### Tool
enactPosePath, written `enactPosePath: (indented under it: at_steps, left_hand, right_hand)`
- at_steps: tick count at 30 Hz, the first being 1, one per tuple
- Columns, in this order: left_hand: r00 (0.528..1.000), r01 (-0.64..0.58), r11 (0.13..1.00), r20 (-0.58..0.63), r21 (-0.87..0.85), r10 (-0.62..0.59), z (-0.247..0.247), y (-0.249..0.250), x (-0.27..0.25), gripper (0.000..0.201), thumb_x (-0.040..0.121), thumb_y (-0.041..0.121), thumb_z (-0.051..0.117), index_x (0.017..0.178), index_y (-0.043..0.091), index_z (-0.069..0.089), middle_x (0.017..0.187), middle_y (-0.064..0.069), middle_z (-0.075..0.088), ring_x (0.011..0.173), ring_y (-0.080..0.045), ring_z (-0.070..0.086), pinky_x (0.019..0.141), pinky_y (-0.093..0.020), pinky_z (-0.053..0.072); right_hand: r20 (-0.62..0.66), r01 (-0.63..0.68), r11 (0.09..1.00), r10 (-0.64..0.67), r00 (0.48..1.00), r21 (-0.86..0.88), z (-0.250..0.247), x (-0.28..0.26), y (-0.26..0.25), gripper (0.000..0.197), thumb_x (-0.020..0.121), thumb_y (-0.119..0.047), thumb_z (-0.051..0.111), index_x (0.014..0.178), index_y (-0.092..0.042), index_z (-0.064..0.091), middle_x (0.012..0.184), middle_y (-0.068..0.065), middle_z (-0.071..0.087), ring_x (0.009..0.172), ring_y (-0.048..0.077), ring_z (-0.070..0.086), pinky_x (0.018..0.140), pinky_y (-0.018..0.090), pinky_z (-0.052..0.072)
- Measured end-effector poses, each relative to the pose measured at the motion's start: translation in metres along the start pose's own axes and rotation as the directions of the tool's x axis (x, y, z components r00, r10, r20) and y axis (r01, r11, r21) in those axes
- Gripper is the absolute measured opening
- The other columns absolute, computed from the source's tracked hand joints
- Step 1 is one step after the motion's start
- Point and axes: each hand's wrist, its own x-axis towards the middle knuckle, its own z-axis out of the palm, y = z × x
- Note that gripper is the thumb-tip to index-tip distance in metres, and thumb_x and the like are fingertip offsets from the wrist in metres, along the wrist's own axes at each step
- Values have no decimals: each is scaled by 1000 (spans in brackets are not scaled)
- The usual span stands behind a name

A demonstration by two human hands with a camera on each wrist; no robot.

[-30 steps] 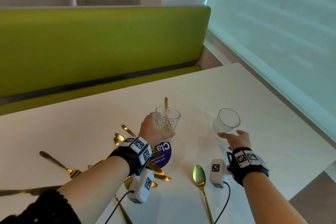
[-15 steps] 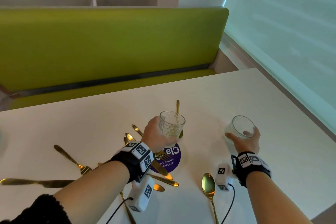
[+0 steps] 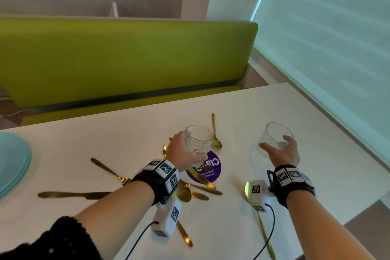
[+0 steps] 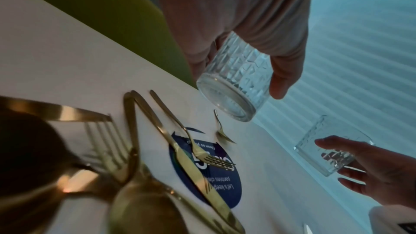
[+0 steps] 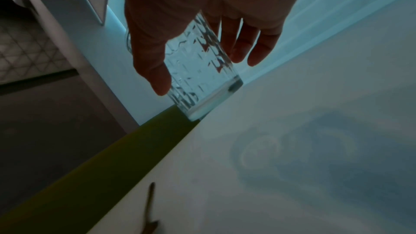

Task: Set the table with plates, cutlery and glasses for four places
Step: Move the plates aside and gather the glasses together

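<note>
My left hand (image 3: 185, 154) grips a clear patterned glass (image 3: 198, 140) and holds it above the white table (image 3: 316, 154); its base (image 4: 225, 99) is off the surface. My right hand (image 3: 282, 152) grips a second patterned glass (image 3: 274, 136), tilted and lifted just over the table (image 5: 315, 149) near the window side. Gold cutlery lies scattered below my left hand: several forks, knives and spoons (image 3: 185, 193), with a fork (image 4: 209, 157) and knife across a purple round sticker (image 3: 213, 170). A small gold spoon (image 3: 215, 133) lies behind the left glass. Another spoon (image 3: 249, 188) lies under my right wrist.
A stack of pale blue plates (image 3: 12, 162) sits at the table's left edge. A gold knife (image 3: 73, 194) and a fork (image 3: 109, 172) lie left of my left arm. A green bench (image 3: 126, 59) runs behind the table. A blind-covered window (image 3: 327, 38) borders the right side.
My right hand reached the second glass, closed round it and lifted it, tilted. My left hand still holds its glass, raised a little.
</note>
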Motion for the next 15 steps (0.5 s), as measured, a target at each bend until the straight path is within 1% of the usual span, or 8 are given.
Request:
enactPosePath:
  at_steps: [2,6,9,11,12,13,14,15]
  left_hand:
    - [1000,-8,1000,6,-21,9,-14,-7,-17,84,58,39,84,128,16,44,127,-2,52,114,-16,50,88,-27,48]
    - [999,-32,998,-1,-48,32,-48,-30,-60,85,58,34,86,130,16,43,129,-3,51,116,-18,51,89,-26,48]
    - [998,-55,997,-17,-49,54,-79,-52,-96,85,58,33,86,129,14,45,128,-3,53,115,-18,52,86,-24,45]
    - [998,-52,996,-37,-74,49,-101,-72,-121,87,57,33,87,130,13,45,129,-4,53,116,-19,52,87,-24,44]
    - [998,-46,994,-50,-96,41,-112,-81,-132,88,57,33,87,131,13,45,130,-4,53,118,-19,52,88,-24,43]
    - [997,-40,993,-69,-114,32,-122,-92,-144,89,57,31,88,132,13,45,132,-4,52,120,-19,51,91,-24,43]
    - [996,-33,991,-88,-127,22,-132,-102,-156,89,57,30,88,133,13,45,133,-4,52,122,-20,51,94,-24,42]
    - [994,-26,990,-105,-136,12,-142,-114,-167,90,57,29,88,133,12,44,135,-4,51,123,-20,50,97,-25,41]
  right_hand:
    - [25,32,999,-33,999,24,-2,-34,-11,74,65,-24,84,129,-20,47,124,9,58,120,27,50,100,33,39]
    - [86,72,995,-78,993,72,3,-115,-23,72,66,-21,84,129,-19,48,122,6,58,116,24,53,91,25,38]
    - [161,90,993,-101,982,73,13,-179,-23,74,64,-23,85,128,-20,48,119,4,58,114,23,54,89,25,39]
    - [223,86,994,-98,970,66,23,-222,-21,75,63,-23,85,128,-20,48,112,1,56,107,21,54,85,25,42]
    - [249,88,993,-104,963,72,30,-242,-19,76,62,-24,86,127,-20,48,113,0,57,105,21,55,86,27,45]
    - [270,97,993,-114,956,74,38,-261,-16,77,59,-25,87,126,-20,50,115,1,59,106,21,56,90,30,48]
    - [292,114,991,-129,948,70,47,-281,-13,79,57,-26,88,126,-20,51,118,2,61,108,21,57,96,33,48]
    - [319,130,990,-141,937,58,56,-299,-10,82,55,-27,89,128,-19,51,119,2,61,110,20,57,99,34,47]
